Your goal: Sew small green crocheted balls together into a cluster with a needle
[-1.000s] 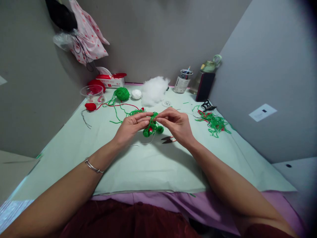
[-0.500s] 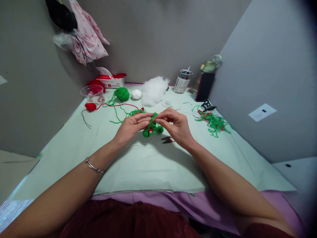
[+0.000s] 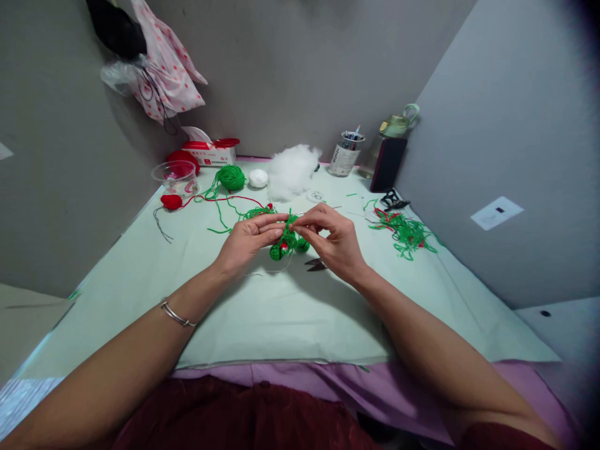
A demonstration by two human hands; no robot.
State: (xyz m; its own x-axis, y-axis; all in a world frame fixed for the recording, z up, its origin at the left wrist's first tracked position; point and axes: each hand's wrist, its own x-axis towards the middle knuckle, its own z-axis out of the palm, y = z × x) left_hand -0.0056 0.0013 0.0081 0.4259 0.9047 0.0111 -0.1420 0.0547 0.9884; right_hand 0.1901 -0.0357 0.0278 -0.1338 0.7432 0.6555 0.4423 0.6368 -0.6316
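A small green crocheted piece (image 3: pixel 277 252) with round ends and a bit of red and white is held above the middle of the table. My left hand (image 3: pixel 244 245) is closed on its left side, thumb below and fingers stretched along the top. From the other side, my right hand (image 3: pixel 338 242) pinches the piece's green yarn at the top between thumb and forefinger. Whether a thin tool sits in that pinch is too small to tell. Dark-bladed scissors (image 3: pixel 315 265) lie beneath my right hand, their handles hidden by it. A pale thread hangs below the piece.
Behind my hands stand a green yarn ball (image 3: pixel 231 178), a white ball (image 3: pixel 257 179) and fluffy white stuffing (image 3: pixel 294 172). Green and red yarn scraps (image 3: pixel 407 234) lie right. A pen jar (image 3: pixel 344 156), a phone (image 3: pixel 389 164) and a plastic tub (image 3: pixel 178 181) stand farther back.
The green yarn at the top of the piece has shifted slightly, with a short end now sticking up between my fingertips. Both hands stay in nearly the same place.
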